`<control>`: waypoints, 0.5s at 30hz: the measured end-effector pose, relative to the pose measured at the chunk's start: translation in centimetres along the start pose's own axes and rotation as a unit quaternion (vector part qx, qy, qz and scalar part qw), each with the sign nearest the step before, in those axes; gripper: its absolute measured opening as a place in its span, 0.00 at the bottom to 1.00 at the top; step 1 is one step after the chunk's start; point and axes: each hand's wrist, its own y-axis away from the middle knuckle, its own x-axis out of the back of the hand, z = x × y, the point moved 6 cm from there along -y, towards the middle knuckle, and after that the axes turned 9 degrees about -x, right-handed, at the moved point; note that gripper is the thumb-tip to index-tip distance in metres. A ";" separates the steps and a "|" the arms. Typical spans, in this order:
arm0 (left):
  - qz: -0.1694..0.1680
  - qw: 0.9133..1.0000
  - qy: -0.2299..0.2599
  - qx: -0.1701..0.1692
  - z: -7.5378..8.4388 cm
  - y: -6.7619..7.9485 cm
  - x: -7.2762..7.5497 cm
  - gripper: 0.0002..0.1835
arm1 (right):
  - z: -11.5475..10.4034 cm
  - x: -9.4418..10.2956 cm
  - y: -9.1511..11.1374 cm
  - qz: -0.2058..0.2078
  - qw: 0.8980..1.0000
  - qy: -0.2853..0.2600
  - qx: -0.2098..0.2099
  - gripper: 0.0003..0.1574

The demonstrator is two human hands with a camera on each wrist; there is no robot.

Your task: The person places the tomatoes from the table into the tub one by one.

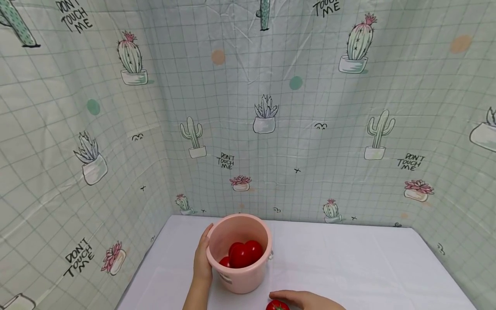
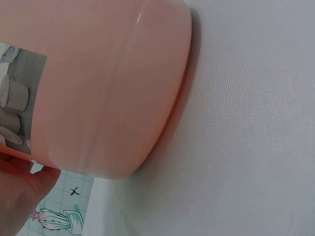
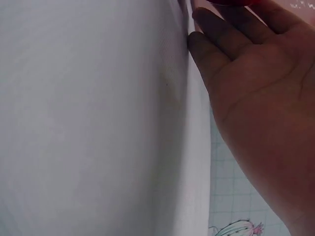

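Observation:
A pink bucket (image 1: 242, 282) stands on the table with several glossy red tomatoes (image 1: 242, 256) inside. My left hand (image 1: 202, 262) holds the bucket's left side, its fingers reaching up by the rim. In the left wrist view that hand (image 2: 22, 194) bends against the bucket's wall (image 2: 113, 93). At the bottom edge of the head view, my right hand (image 1: 306, 299) curves behind another tomato (image 1: 277, 305) near the bucket; its thumb is hidden. The right wrist view shows the palm (image 3: 266, 98) with fingers extended and loosely bent, a sliver of red tomato (image 3: 236, 2) beside them.
A white cloth (image 1: 341, 262) covers the table. Around its back and sides hang pale grid-patterned curtains (image 1: 294, 142) printed with cacti. On the bucket's outside is a grey picture label (image 2: 22, 93).

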 end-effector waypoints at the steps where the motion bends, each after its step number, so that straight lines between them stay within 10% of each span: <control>1: 0.000 1.000 0.001 0.000 0.0 0.0 0.0 0.25 | 0.0 -0.1 0.0 -0.005 1.000 0.003 0.003 0.39; 15: 0.004 1.000 0.005 0.001 -0.1 -0.1 0.1 0.26 | -0.4 0.1 -0.4 -0.001 0.998 0.056 0.039 0.36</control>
